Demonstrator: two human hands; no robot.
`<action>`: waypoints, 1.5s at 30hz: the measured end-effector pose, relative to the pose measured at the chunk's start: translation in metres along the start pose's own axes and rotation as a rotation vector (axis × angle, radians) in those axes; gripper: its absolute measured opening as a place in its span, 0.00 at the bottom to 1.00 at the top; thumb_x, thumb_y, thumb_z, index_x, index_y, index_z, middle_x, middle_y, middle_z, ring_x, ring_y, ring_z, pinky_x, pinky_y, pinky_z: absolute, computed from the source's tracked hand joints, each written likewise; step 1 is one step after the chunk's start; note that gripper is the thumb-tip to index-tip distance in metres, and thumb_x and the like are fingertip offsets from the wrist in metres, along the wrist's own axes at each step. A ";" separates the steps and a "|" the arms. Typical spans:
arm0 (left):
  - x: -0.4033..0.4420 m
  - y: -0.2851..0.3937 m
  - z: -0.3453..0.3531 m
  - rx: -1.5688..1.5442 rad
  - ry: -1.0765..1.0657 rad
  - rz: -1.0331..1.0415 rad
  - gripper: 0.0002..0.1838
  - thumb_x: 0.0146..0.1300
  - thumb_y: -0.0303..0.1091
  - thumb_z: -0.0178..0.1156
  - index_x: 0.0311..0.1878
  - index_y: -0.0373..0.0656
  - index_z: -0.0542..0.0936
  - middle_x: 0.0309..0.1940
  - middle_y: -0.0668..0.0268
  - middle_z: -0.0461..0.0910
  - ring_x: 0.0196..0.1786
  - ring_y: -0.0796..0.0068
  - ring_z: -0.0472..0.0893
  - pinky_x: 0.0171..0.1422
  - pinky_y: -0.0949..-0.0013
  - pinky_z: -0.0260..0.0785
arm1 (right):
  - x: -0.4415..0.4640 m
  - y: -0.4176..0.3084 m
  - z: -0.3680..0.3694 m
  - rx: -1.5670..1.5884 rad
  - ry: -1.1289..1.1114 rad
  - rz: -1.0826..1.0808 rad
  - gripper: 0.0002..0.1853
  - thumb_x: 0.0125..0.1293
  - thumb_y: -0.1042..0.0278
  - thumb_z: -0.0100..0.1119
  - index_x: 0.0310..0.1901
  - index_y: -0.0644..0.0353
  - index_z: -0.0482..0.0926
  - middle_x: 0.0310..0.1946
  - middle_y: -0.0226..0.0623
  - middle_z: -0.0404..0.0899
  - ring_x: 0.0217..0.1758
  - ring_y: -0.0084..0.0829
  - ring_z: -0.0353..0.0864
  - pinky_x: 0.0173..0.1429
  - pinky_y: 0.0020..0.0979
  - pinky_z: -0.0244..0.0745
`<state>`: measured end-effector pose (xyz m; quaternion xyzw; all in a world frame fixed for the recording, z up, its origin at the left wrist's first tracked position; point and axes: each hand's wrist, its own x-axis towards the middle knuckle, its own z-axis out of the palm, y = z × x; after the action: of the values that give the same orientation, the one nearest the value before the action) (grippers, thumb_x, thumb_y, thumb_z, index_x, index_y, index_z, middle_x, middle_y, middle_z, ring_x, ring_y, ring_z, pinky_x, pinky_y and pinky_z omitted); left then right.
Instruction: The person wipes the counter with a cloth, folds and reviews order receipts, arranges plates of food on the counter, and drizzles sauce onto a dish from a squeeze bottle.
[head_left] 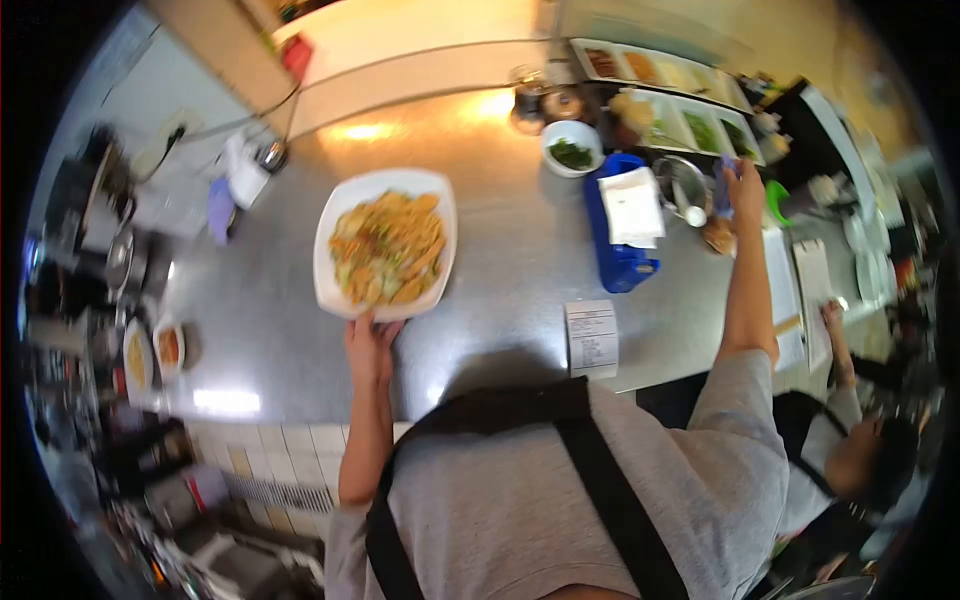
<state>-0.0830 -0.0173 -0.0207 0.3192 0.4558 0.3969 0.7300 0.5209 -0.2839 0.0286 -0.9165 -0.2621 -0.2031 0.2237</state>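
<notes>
A white squarish dish [448, 262] piled with yellowish, sauced food [388, 248] is at the left of the steel counter. My left hand [372, 338] grips its near rim, thumb on top and the other fingers partly hidden beneath. My right arm stretches far to the right. There my right hand [744, 190] is closed at a small purple item [722, 186], whose kind is unclear. Just left of that hand stands a round metal container [684, 188] with a white-ended utensil in it. A brown item [718, 236] lies below the hand.
A blue box [628, 272] with white paper [632, 208] on it stands mid-right, near a bowl of greens [571, 150]. A printed receipt [593, 338] lies near the front edge. Ingredient trays [700, 128] line the back right. Another person [850, 440] is at right.
</notes>
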 end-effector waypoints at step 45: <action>-0.100 -0.083 -0.177 1.827 -0.541 0.528 0.21 0.52 0.44 0.58 0.46 0.42 0.75 0.49 0.52 0.74 0.57 0.51 0.69 0.66 0.44 0.52 | -0.603 -0.122 -0.037 0.393 -1.624 0.169 0.25 0.64 0.55 0.48 0.60 0.59 0.70 0.56 0.43 0.73 0.58 0.34 0.73 0.58 0.30 0.68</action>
<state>-0.2485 -0.1254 -0.1158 0.9313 0.3189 -0.0435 0.1708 -0.0282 -0.4450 -0.1993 -0.7390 -0.3028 0.5864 0.1354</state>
